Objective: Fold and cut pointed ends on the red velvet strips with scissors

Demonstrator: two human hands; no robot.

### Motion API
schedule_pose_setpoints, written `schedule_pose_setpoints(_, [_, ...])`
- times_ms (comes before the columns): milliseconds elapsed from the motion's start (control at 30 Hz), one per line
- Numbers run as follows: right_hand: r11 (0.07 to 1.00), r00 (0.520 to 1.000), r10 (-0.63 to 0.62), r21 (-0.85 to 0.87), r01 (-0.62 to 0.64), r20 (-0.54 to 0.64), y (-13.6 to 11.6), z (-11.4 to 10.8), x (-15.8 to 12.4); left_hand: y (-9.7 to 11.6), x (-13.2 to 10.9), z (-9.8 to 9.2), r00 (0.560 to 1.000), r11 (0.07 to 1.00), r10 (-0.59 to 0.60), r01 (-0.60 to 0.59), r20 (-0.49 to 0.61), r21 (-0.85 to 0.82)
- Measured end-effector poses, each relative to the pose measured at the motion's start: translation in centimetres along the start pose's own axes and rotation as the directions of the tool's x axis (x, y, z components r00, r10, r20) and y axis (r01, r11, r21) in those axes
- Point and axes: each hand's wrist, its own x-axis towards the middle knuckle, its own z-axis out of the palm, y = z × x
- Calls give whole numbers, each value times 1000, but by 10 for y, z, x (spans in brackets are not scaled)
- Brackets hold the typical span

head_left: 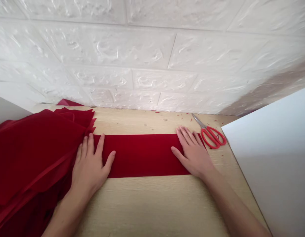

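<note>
A long strip of red velvet-like cloth (142,156) lies flat across the wooden table. My left hand (90,163) rests palm down with spread fingers on its left end, where it meets a heap of red cloth (31,148) with jagged, cut edges. My right hand (193,154) lies flat on the strip's right end, fingers spread. Neither hand grips anything. Just beyond my right fingertips lie red-handled scissors (211,136), closed, their blades pointing toward the wall.
The light wood table (152,207) runs up to a white textured brick-pattern wall (152,56). Small red snippets (184,118) are scattered along the far edge. A large white board (273,158) stands at the right, and a grey-white surface (9,110) shows at far left.
</note>
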Motion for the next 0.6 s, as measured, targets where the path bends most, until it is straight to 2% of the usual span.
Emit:
schedule_pose_setpoints(367, [998,999,-41,52,43,-30,24,5,-7,4,2,-1,999,999,-36,36,20,28])
schedule_pose_setpoints(600, [992,998,56,115,-59,27,35,-5,-5,1,2,-1,999,1000,-23,22,25,10])
